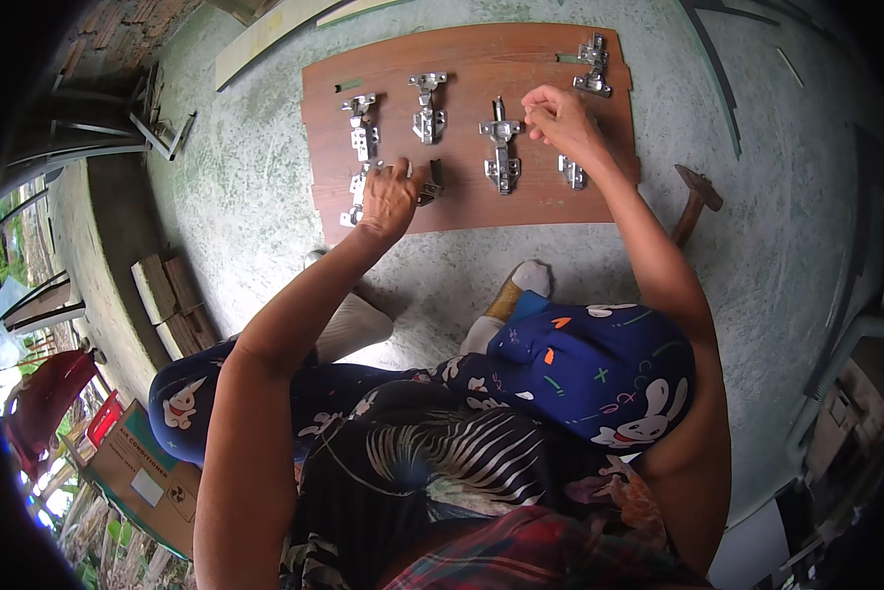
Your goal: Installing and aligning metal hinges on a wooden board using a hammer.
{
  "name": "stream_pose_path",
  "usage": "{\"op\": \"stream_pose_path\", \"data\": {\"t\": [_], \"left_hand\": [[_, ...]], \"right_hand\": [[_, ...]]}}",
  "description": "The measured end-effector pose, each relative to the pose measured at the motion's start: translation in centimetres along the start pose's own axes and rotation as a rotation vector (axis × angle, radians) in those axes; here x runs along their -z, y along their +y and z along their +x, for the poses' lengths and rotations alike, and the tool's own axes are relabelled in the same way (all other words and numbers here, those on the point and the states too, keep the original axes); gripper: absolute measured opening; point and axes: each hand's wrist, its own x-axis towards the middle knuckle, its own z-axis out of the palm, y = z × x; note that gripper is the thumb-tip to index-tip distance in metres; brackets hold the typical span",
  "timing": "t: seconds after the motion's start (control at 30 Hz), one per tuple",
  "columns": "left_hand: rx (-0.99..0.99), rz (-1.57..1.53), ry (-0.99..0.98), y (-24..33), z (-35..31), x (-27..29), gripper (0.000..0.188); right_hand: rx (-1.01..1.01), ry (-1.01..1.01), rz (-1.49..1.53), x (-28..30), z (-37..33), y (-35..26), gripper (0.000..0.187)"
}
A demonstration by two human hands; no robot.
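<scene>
Several silver cabinet hinges lie on a brown wooden board (pixel 461 211) on the floor. My left hand (pixel 391 202) is palm down at the board's near left, its fingers bent onto a dark-sided hinge (pixel 430 184) that they partly cover. Left of that hand another hinge (pixel 353 205) shows in part. Above the board's right half is my right hand (pixel 563 123), fingers curled together; whatever they may hold is too small to make out. Beside its fingertips lies a hinge (pixel 502 157), and below the wrist is a partly hidden hinge (pixel 571 172).
More hinges lie along the far side, at the left (pixel 362 123), centre (pixel 428 106) and right corner (pixel 591 64). A hammer (pixel 697 202) rests on the concrete floor (pixel 766 226) right of the board. My feet are close to the board's near edge. A cardboard box (pixel 147 482) stands at lower left.
</scene>
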Motion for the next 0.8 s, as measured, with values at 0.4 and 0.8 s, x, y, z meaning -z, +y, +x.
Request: {"op": "stream_pose_path", "data": {"t": [0.4,0.8], "left_hand": [[-0.59,0.101,0.02,-1.3,2.5,0.3,0.026],[-0.555,0.095,0.006,-2.4,3.4,-1.1,0.019]], "right_hand": [[-0.004,-0.024,-0.024,-1.6,-1.1,0.5,0.02],[0.011,-0.041,-0.083,-1.4,-1.2,1.9,0.018]]}}
